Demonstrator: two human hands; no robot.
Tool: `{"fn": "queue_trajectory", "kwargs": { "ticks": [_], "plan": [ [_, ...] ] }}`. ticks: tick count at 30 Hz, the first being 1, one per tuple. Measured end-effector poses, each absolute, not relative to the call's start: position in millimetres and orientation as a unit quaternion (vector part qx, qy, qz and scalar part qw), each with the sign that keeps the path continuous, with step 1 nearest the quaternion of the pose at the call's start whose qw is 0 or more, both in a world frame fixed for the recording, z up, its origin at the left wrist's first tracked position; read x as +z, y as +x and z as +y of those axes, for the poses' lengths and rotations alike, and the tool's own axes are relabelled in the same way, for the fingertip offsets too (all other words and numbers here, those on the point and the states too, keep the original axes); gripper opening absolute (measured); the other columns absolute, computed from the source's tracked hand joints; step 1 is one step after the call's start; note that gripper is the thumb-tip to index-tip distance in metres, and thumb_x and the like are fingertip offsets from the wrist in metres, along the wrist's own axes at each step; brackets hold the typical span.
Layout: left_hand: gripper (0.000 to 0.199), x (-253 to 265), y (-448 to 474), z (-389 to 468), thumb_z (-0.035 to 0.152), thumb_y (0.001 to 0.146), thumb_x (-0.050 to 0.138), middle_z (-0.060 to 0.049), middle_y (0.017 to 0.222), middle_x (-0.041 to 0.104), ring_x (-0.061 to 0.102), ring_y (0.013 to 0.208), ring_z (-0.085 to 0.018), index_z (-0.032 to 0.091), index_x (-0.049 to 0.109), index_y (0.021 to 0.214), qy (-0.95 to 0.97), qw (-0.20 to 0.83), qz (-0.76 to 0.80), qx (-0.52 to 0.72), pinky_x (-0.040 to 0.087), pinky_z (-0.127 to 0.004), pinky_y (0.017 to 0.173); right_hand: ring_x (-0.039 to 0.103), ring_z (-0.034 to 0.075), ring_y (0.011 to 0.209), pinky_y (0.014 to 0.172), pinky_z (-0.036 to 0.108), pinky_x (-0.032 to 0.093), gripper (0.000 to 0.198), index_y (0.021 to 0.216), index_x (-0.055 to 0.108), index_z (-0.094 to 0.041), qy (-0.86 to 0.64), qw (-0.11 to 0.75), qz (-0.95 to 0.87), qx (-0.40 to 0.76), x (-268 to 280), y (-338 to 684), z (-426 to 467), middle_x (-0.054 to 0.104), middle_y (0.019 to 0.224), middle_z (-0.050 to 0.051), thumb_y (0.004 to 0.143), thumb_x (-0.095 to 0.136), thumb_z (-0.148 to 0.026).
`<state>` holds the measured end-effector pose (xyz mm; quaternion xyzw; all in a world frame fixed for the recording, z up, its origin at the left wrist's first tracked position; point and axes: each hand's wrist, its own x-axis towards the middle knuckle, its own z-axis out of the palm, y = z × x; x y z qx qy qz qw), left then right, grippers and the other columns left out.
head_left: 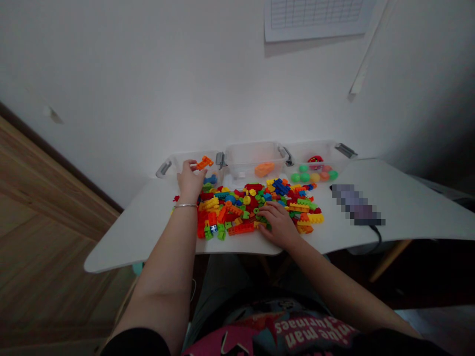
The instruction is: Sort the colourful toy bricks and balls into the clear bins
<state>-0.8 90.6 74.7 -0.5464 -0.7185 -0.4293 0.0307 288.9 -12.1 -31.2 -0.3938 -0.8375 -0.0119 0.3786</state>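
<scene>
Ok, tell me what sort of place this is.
Probably a room in a home, perhaps a play corner: a white table against a plain wall, a heap of colourful toy bricks on it, and clear plastic bins behind them.

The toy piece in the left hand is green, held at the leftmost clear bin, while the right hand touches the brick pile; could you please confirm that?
Not quite: the head view shows that the toy piece in the left hand is orange, not green. It is indeed held at the leftmost clear bin, and the right hand touches the brick pile.
</scene>
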Motion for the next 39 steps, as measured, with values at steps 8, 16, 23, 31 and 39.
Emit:
{"fn": "queue_trajectory", "kwargs": {
  "ticks": [8, 16, 23, 31, 39],
  "plan": [
    [0.04, 68.0, 12.1, 97.6, 0.044, 0.084, 0.054, -0.013, 0.108, 0.072, 0.059, 0.113, -0.033, 0.021, 0.065, 0.116, -0.565, 0.098, -0.746, -0.34, 0.02, -0.06, 0.113, 0.05, 0.029, 0.12, 0.108, 0.052, 0.04, 0.026, 0.106, 0.066, -0.02, -0.393, 0.376, -0.839, -0.006, -28.8, 289.4, -13.7, 0.068, 0.112, 0.008, 0.08, 0.063, -0.025],
    [0.038, 57.2, 8.8, 94.8, 0.037, 0.089, 0.045, -0.015, 0.118, 0.069, 0.051, 0.122, -0.036, 0.021, 0.071, 0.112, -0.611, 0.11, -0.715, -0.321, 0.013, -0.068, 0.113, 0.05, 0.029, 0.12, 0.107, 0.051, 0.041, 0.026, 0.105, 0.066, -0.019, -0.395, 0.376, -0.838, -0.002, -28.8, 289.5, -13.3, 0.068, 0.111, 0.009, 0.08, 0.063, -0.025],
    [0.055, 59.2, 20.1, 73.6, 0.039, 0.085, 0.052, -0.013, 0.147, 0.048, 0.034, 0.138, -0.04, 0.023, 0.053, 0.137, -0.623, 0.108, -0.706, -0.318, 0.02, -0.069, 0.111, 0.05, 0.029, 0.12, 0.107, 0.052, 0.041, 0.026, 0.106, 0.066, -0.02, -0.396, 0.373, -0.839, -0.001, -28.8, 289.7, -14.0, 0.068, 0.112, 0.009, 0.08, 0.063, -0.025],
    [0.034, 39.6, 57.8, 14.6, 0.037, 0.087, 0.054, -0.007, 0.129, 0.063, 0.05, 0.125, -0.031, 0.025, 0.068, 0.115, -0.731, 0.092, -0.615, -0.281, 0.033, -0.053, 0.11, 0.05, 0.029, 0.12, 0.108, 0.051, 0.04, 0.027, 0.107, 0.066, -0.019, -0.391, 0.377, -0.84, -0.007, -29.5, 289.4, -13.8, 0.068, 0.113, 0.009, 0.08, 0.062, -0.025],
    [0.053, 22.1, 69.4, -19.5, 0.027, 0.084, 0.057, -0.011, 0.136, 0.057, 0.052, 0.122, -0.033, 0.026, 0.052, 0.137, -0.75, 0.115, -0.612, -0.221, 0.035, -0.054, 0.108, 0.05, 0.03, 0.12, 0.109, 0.051, 0.04, 0.028, 0.107, 0.066, -0.019, -0.391, 0.378, -0.839, -0.012, -31.1, 289.4, -12.9, 0.067, 0.114, 0.009, 0.08, 0.063, -0.025]
  ]
}}
